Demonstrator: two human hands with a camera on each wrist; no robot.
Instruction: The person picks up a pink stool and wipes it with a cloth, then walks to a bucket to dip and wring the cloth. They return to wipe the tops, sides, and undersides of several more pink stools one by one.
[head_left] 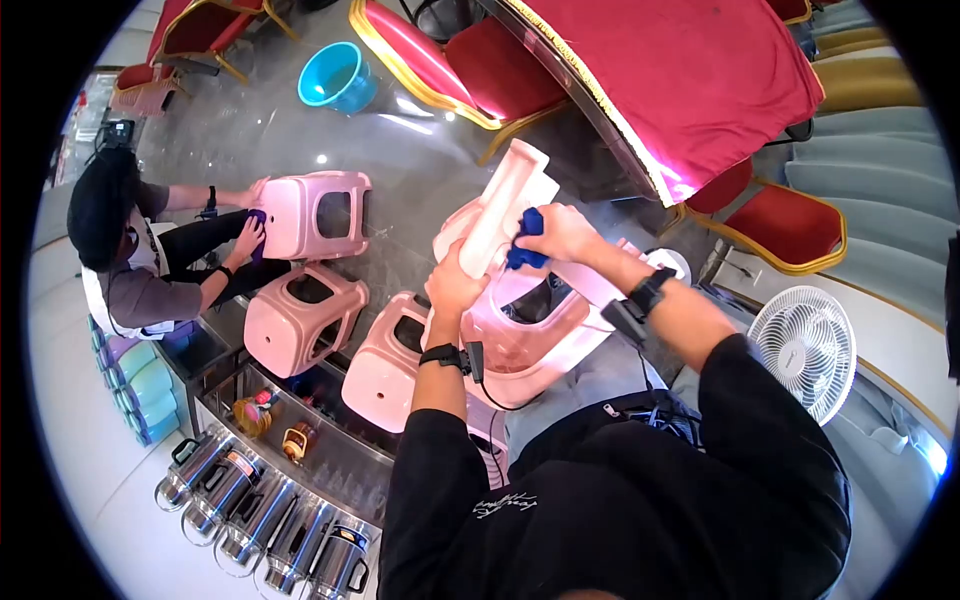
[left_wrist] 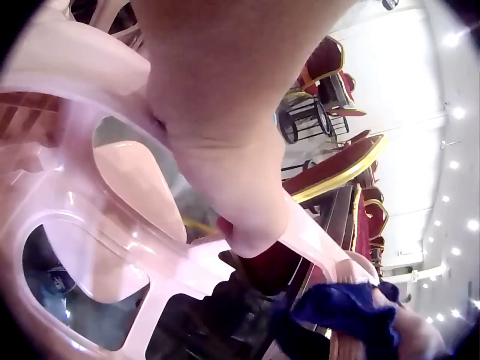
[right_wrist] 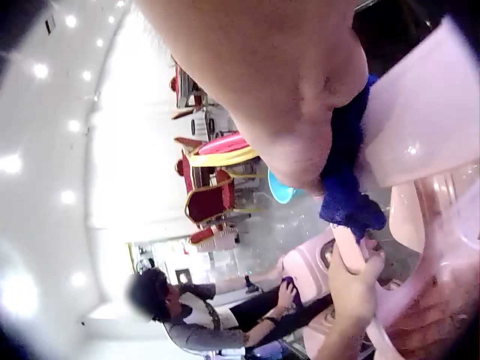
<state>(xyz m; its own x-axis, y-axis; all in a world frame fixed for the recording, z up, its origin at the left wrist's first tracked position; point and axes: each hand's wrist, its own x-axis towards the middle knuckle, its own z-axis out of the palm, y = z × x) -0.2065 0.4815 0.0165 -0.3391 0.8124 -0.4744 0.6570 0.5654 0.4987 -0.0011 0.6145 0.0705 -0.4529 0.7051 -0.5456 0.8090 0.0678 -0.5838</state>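
Gripping a raised part of the pink stool (head_left: 505, 372), the left hand (head_left: 457, 285) has its fingers curled round the plastic. The right hand (head_left: 562, 237) holds a bunched blue cloth (head_left: 527, 240) in closed fingers, cloth touching stool. The stool is before the wearer's torso, beside another pink stool (head_left: 384, 378).

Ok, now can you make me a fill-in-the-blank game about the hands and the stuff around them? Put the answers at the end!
The blue cloth is in this person's ____ hand.
The other hand grips part of a plastic stool whose colour is ____.
The tablecloth with the gold edge is ____.
The round fan near the person's arm is ____.

Missing words: right; pink; red; white.
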